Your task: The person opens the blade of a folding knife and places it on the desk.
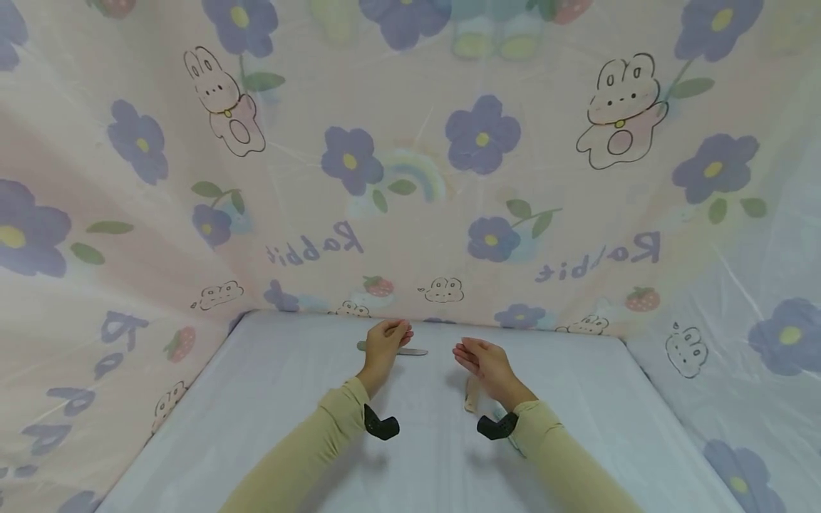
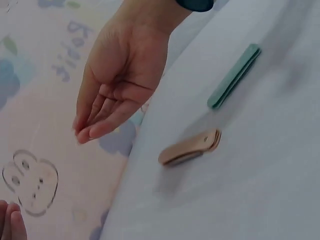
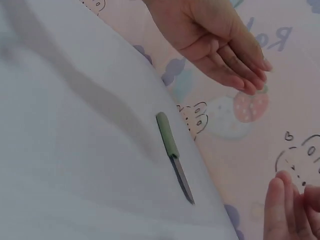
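My left hand (image 1: 385,348) hovers above a small knife (image 3: 174,155) with a green handle and a bare, straight blade. In the right wrist view the left hand (image 3: 212,47) has loosely bent fingers and nothing in them. My right hand (image 1: 489,365) is held up palm inward, facing the left one; the left wrist view shows the right hand (image 2: 127,75) with nothing in its grasp. Below it lie a beige folding knife (image 2: 190,146), its blade tucked into the riveted handle, and a slim teal folded piece (image 2: 234,76) whose kind I cannot tell.
A white-covered table top (image 1: 288,442) lies beneath both hands. Hanging cloth (image 1: 410,214) printed with flowers and rabbits closes off the back and both sides. Black wrist mounts (image 1: 382,423) sit at the sleeve cuffs.
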Motion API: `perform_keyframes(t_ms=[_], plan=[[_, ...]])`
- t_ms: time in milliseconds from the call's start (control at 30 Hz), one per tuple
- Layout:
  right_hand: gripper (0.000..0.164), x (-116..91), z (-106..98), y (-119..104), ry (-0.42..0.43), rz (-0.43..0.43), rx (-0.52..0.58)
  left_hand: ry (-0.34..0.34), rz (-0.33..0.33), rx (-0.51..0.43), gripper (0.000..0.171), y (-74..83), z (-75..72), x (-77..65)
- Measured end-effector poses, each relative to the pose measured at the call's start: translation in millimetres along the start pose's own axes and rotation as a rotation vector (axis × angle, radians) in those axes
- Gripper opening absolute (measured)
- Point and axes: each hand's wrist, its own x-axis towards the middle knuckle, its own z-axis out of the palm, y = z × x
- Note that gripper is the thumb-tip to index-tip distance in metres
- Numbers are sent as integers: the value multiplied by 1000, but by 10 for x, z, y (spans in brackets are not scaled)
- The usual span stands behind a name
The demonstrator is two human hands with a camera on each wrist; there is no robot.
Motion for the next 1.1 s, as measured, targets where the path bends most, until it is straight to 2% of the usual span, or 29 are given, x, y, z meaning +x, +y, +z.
perform_keyframes(t_ms=[133,267,533,667,800,967,1100], plan=[[33,-110,-188,-48,-27,-19,-54,-74,39,46,25,55,132,-91],[36,-191,-386,-34,-44,-19,-96,-138,81,136,24,65,246,-195],[43,-244,-742,7,9,20,-174,-191,105,314,25,-22,471,-349],[44,-239,-851,-2,29,53,-185,-262,98,416,31,-112,620,-426],[44,-239,-899,14,8,98,-185,-320,105,485,32,-246,737,-511],[45,-225,-943,113,-34,122,-187,-341,130,570,32,-412,805,-592],[45,-243,-954,191,-79,124,-200,-353,109,620,32,-501,840,-652]])
